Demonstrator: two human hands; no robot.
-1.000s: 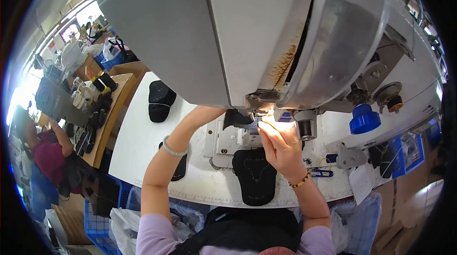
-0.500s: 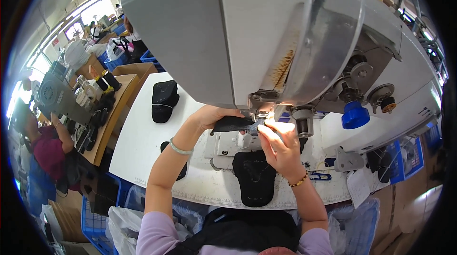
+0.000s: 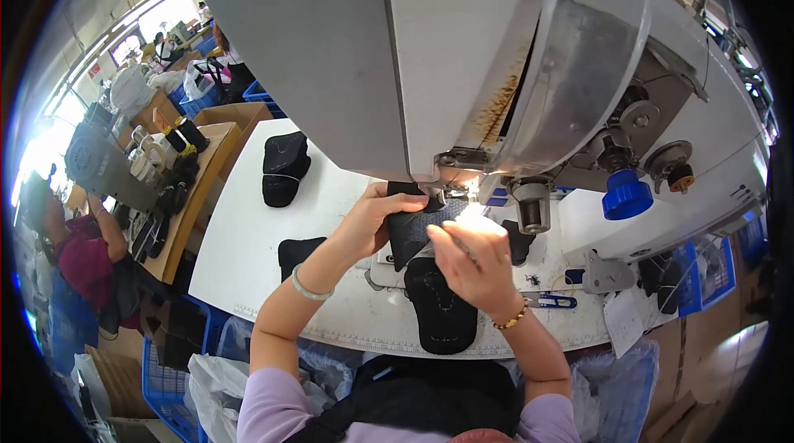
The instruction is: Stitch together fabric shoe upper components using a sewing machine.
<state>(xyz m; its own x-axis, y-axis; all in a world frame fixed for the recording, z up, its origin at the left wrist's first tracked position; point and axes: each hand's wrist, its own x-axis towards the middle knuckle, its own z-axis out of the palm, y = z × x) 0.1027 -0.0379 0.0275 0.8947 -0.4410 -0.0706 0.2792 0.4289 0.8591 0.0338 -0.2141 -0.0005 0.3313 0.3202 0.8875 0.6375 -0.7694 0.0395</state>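
Note:
Under the sewing machine's head (image 3: 331,62), my left hand (image 3: 372,220) grips a black fabric piece (image 3: 409,238) by its upper left edge, thumb on top. The piece hangs slanted beneath the needle area, its dark grey face showing. My right hand (image 3: 478,254) is closed at the right side of the same piece, fingertips pinched against its edge; the lamp's glare washes out the upper fingers. Just below lies a stitched black piece (image 3: 442,311) shaped like a shoe upper. Another black piece (image 3: 299,257) sits beside my left forearm, partly covered by it.
A strapped black bundle (image 3: 285,168) lies at the table's (image 3: 240,236) far left. Blue thread snips (image 3: 552,301) and a paper slip (image 3: 624,323) are at the right. Blue baskets (image 3: 703,277) stand around the table. Another person (image 3: 87,253) works at a machine on the left.
The black fabric piece has turned from nearly edge-on to hanging with its face showing. My left hand has shifted slightly; my right hand has moved a little left and down along the piece.

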